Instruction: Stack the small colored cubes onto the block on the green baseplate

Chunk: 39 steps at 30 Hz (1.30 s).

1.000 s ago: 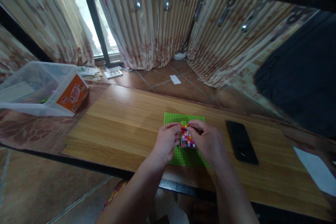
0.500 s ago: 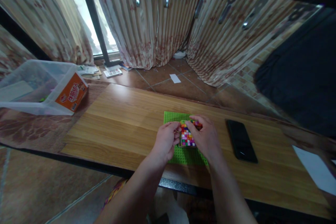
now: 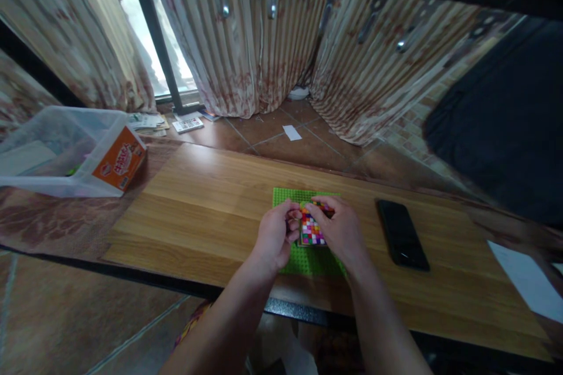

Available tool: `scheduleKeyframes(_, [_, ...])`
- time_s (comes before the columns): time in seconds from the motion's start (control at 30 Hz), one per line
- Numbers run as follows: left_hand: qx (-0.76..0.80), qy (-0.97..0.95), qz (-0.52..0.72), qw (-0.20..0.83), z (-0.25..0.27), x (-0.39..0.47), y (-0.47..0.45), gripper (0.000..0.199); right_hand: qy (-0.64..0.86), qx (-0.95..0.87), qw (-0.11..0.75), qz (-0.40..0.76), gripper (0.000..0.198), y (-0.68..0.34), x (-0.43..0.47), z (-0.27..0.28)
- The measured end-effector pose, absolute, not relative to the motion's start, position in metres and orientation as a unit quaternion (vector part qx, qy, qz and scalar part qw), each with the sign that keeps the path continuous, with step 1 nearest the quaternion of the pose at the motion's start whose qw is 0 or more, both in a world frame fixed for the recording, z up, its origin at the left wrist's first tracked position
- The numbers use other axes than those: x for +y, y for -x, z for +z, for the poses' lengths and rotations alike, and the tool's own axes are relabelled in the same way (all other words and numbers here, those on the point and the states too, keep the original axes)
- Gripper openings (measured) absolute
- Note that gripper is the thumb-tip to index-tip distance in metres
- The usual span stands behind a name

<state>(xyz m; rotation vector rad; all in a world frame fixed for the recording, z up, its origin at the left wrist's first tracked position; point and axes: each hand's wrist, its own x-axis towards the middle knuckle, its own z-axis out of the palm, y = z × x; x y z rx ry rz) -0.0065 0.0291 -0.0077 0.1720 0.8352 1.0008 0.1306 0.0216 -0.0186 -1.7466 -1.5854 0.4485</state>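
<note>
A green studded baseplate point(image 3: 308, 262) lies on the wooden board, partly covered by both hands. Over its middle is a block of small multicoloured toy bricks point(image 3: 311, 231), packed in a grid of pink, white, orange, purple and red. On the block's left edge, my left hand point(image 3: 276, 233) has its fingers curled, thumb and forefinger together at the upper left corner. My right hand point(image 3: 338, 227) covers the right side, its thumb on the top of the block and its fingers round the far edge. Any small piece between the fingertips is hidden.
A black phone point(image 3: 402, 234) lies right of the baseplate, with white paper point(image 3: 525, 278) farther right. At the left stands a clear plastic bin point(image 3: 65, 186) with an orange label. Booklets point(image 3: 188, 124) are behind the board point(image 3: 197, 205); a dark cloth-like shape point(image 3: 505, 123) fills the right.
The whole view has shifted slightly. Both hands stay at the brick block, with only slight finger movement; the bricks look much the same.
</note>
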Motion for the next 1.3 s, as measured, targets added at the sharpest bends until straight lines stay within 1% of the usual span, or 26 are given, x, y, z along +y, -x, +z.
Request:
scheduleKeyframes(0.1, [0.352,-0.038,0.503,0.788,-0.002,0.032,0.012,0.021,0.662,-0.608,0.405,0.169,0.028,-0.131,0.019,-0.015])
scheduleKeyframes(0.2, [0.310,-0.019,0.544,0.779,0.005,0.035,0.017,0.029,0.637,-0.601,0.469,0.117,0.021,-0.129,0.013,-0.007])
scheduleKeyframes(0.27, [0.279,-0.011,0.561,0.780,0.008,0.036,0.019,0.035,0.613,-0.609,0.494,0.098,0.017,-0.124,0.010,0.000])
scheduleKeyframes(0.33, [0.255,-0.007,0.564,0.785,0.011,0.036,0.019,0.040,0.589,-0.631,0.491,0.116,0.013,-0.117,0.006,0.006])
scheduleKeyframes(0.43, [0.242,-0.014,0.555,0.795,0.014,0.034,0.020,0.044,0.565,-0.675,0.446,0.162,0.011,-0.107,0.003,0.012])
scheduleKeyframes(0.53, [0.239,-0.025,0.544,0.804,0.015,0.033,0.019,0.046,0.577,-0.691,0.407,0.157,0.012,-0.101,0.002,0.013])
scheduleKeyframes(0.7, [0.225,-0.033,0.537,0.812,0.014,0.032,0.019,0.047,0.595,-0.697,0.379,0.129,0.014,-0.101,0.003,0.008])
scheduleKeyframes(0.83, [0.222,-0.033,0.535,0.815,0.015,0.031,0.018,0.048,0.588,-0.703,0.378,0.130,0.013,-0.101,0.003,0.007])
scheduleKeyframes(0.93, [0.227,-0.030,0.538,0.811,0.014,0.031,0.017,0.045,0.591,-0.691,0.392,0.141,0.012,-0.103,0.003,0.008])
scheduleKeyframes(1.13, [0.285,0.009,0.582,0.761,0.007,0.036,0.020,0.031,0.644,-0.566,0.481,0.185,0.013,-0.126,0.004,0.007])
scheduleKeyframes(1.2, [0.301,0.024,0.587,0.752,0.006,0.037,0.021,0.028,0.651,-0.550,0.483,0.200,0.017,-0.135,0.004,0.006])
scheduleKeyframes(1.3, [0.304,0.028,0.583,0.753,0.006,0.037,0.021,0.027,0.650,-0.573,0.454,0.206,0.024,-0.144,0.003,0.005])
